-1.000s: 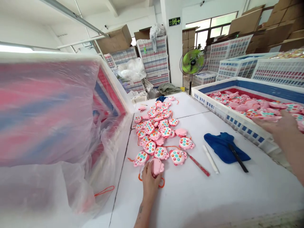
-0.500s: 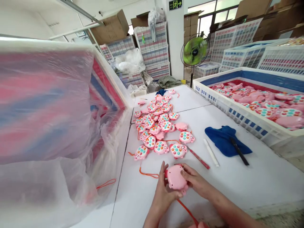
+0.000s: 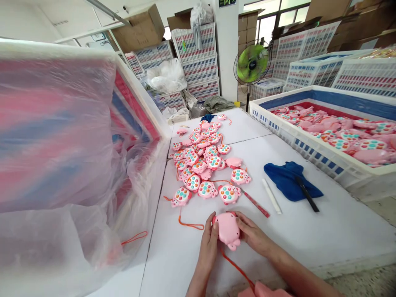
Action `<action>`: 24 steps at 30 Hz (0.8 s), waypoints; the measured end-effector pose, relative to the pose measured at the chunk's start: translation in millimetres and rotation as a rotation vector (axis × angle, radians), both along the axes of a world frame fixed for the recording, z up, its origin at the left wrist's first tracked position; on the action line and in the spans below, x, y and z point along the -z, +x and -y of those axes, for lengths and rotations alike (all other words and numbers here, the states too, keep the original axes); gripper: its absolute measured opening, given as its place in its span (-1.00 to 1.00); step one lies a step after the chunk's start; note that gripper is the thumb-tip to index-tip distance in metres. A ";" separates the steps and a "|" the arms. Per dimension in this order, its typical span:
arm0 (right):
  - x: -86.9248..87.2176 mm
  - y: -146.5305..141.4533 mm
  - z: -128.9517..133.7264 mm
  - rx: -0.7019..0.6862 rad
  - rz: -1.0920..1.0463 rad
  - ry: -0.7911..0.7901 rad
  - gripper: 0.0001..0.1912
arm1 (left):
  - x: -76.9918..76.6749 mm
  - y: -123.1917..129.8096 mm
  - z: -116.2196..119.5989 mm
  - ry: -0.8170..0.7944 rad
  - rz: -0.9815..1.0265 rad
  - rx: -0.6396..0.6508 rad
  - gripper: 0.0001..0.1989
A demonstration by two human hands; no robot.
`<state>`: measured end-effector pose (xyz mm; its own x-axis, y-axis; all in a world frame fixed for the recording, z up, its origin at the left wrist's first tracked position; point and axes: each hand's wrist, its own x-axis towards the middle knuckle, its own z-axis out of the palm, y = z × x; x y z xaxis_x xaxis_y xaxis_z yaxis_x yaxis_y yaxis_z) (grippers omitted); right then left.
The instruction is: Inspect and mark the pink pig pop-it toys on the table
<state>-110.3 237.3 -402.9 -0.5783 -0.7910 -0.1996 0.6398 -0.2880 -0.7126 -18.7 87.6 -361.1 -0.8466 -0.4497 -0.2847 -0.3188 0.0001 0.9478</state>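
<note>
Both my hands hold a pink turtle-shaped pop-button toy [image 3: 228, 230] above the white table [image 3: 287, 243], its plain back facing up. My left hand [image 3: 208, 247] grips its left side and my right hand [image 3: 252, 235] its right side. An orange cord [image 3: 236, 268] runs from the toy toward a pink piece [image 3: 262, 291] at the lower edge of the view. Just beyond my hands lies a heap of similar toys [image 3: 198, 165] with colourful buttons and orange cords.
A white crate [image 3: 321, 144] full of pink toys stands on the right. Nearby lie a blue cloth [image 3: 289, 181], a black tool [image 3: 307, 194], a white stick [image 3: 271, 196] and a red strip [image 3: 255, 203]. A plastic-lined bin [image 3: 62, 123] fills the left.
My right hand has left the crate and joined my left on the toy, which has been lifted from the table's heap edge toward me and turned slightly. The view has tilted downward.
</note>
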 end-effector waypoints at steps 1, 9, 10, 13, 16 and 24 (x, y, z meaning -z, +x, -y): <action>-0.2 0.0 0.1 0.004 -0.003 -0.004 -0.64 | -0.4 0.1 -0.5 -0.008 -0.008 0.008 -0.37; 3.0 -3.5 -4.7 -0.031 -0.130 0.010 -0.47 | -8.5 -8.5 -21.5 -0.016 0.059 0.082 -0.05; 3.7 -4.1 -5.0 -0.030 -0.148 0.015 -0.47 | -9.0 -8.9 -21.4 -0.049 0.032 0.061 -0.19; 5.7 -4.3 -3.3 0.015 -0.227 0.041 -0.48 | -9.1 -6.0 -14.6 -0.151 -0.030 0.005 -0.55; 6.5 -2.1 1.3 0.062 -0.214 -0.027 -0.45 | -10.0 -0.9 -4.7 -0.261 -0.147 -0.003 -0.68; 4.7 -0.1 -0.8 0.047 0.076 -0.126 -0.58 | -7.3 1.9 -4.5 -0.581 -0.384 0.388 -0.75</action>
<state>-110.4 238.1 -407.6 -0.6026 -0.7849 -0.1446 0.6738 -0.4032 -0.6192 -16.8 92.1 -353.8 -0.9645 -0.0901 0.2482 0.1538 0.5722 0.8056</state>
